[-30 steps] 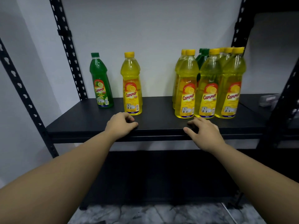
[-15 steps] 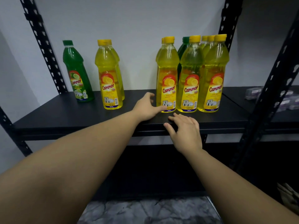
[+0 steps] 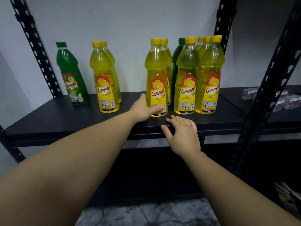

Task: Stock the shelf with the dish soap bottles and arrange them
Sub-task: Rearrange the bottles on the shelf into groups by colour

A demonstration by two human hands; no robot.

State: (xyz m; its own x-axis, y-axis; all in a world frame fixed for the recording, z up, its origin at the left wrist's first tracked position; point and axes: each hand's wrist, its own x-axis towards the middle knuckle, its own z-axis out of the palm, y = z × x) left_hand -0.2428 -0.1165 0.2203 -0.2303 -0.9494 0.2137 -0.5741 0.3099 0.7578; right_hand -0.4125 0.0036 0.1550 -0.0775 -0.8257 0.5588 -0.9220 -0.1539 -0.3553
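On the black shelf (image 3: 65, 118) stand several dish soap bottles. My left hand (image 3: 144, 108) wraps the base of a yellow lemon bottle (image 3: 157, 75) at the middle front. My right hand (image 3: 182, 134) rests flat on the shelf's front edge, fingers spread, holding nothing. To the right of the held bottle is a tight group of yellow bottles (image 3: 208, 75) with a dark green bottle (image 3: 176, 59) partly hidden behind them. Further left stands a pair of yellow bottles (image 3: 104, 75), one behind the other. A lone green lime bottle (image 3: 71, 75) is at the far left.
Perforated black uprights frame the shelf, one at the left back (image 3: 37, 49) and one at the right front (image 3: 267, 88). A neighbouring shelf at the right holds small purple-and-white packs (image 3: 286, 100). A darker shelf lies below, and marble floor (image 3: 146, 214) under it.
My left hand has moved right from the shelf's front edge and closed around the base of the middle yellow bottle. My right hand stays on the edge. The view has shifted right.
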